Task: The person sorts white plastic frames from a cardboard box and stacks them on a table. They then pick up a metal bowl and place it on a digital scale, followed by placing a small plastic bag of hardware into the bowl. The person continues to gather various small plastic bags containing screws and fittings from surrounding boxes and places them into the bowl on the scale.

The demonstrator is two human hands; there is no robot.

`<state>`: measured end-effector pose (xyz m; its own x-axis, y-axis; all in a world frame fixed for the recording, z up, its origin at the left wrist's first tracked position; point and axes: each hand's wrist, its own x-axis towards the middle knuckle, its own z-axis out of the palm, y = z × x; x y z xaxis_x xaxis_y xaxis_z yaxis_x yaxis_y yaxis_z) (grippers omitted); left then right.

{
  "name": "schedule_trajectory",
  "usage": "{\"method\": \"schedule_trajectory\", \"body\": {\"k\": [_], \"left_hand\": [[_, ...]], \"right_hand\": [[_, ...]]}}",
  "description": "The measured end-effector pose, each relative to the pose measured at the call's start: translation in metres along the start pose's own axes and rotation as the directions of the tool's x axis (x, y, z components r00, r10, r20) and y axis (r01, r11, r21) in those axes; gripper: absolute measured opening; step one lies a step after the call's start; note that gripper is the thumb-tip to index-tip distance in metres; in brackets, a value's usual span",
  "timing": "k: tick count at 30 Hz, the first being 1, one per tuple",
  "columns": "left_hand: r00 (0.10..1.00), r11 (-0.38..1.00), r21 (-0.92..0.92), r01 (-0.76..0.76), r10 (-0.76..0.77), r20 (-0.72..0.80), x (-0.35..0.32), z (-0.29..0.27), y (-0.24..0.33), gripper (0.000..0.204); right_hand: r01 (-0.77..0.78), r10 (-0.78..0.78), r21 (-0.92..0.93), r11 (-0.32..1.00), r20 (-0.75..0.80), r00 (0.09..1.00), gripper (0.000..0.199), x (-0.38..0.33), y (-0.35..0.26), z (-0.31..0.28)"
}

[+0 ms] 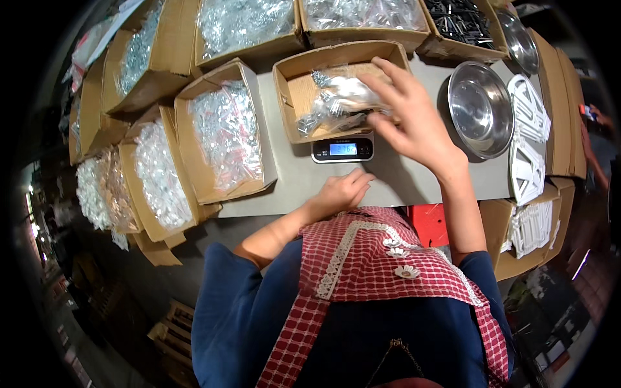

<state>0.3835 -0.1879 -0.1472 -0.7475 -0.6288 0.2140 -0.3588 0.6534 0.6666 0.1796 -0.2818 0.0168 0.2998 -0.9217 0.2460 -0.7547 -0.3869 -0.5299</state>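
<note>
Head view: the right hand [411, 119] reaches, fingers spread wide, over a clear bag of metal screws [339, 103] in a small brown box [291, 90] on a scale [343, 149]. The left hand [343, 191] rests loosely curled on the grey table [284, 174], holding nothing. A shiny bowl [480, 108] sits nearby.

Lots of stuff crowds the grey table [291, 178]. Open cardboard boxes full of clear bagged hardware [226, 139] sit along the left and the back, one box of dark screws [460, 19] is at the top right, and a shiny steel bowl [480, 108] has a second bowl [519, 40] just behind it. White plastic frames [532, 132] are stacked on the right, with a red crate [428, 223] under the table edge.
</note>
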Motion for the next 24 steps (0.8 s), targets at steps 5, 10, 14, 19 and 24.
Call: {"method": "schedule_trajectory", "body": {"k": [5,10,14,19,24], "left_hand": [[0.998,0.999,-0.019,0.048,-0.047,0.034,0.002,-0.007,0.005,0.024],[0.999,0.997,-0.074,0.019,-0.021,-0.027,0.0,-0.003,0.004,0.023],[1.0,1.0,-0.006,-0.005,0.005,-0.022,-0.001,-0.005,0.003,0.022],[1.0,1.0,-0.024,0.0,0.0,-0.024,-0.029,-0.014,-0.001,0.023],[0.944,0.942,0.118,0.314,-0.296,-0.149,-0.092,-0.05,-0.008,0.019]], "right_hand": [[-0.205,0.226,0.203,0.957,-0.087,0.97,0.041,-0.039,0.024,-0.036],[-0.548,0.691,0.64,0.539,0.036,0.722,0.022,-0.097,0.073,-0.048],[-0.596,0.658,0.682,0.424,0.221,0.72,0.02,-0.109,0.075,-0.045],[-0.558,0.595,0.692,0.458,0.228,0.771,0.02,-0.121,0.086,-0.046],[-0.605,0.589,0.685,0.407,0.31,0.747,0.021,-0.147,0.104,-0.048]]}}
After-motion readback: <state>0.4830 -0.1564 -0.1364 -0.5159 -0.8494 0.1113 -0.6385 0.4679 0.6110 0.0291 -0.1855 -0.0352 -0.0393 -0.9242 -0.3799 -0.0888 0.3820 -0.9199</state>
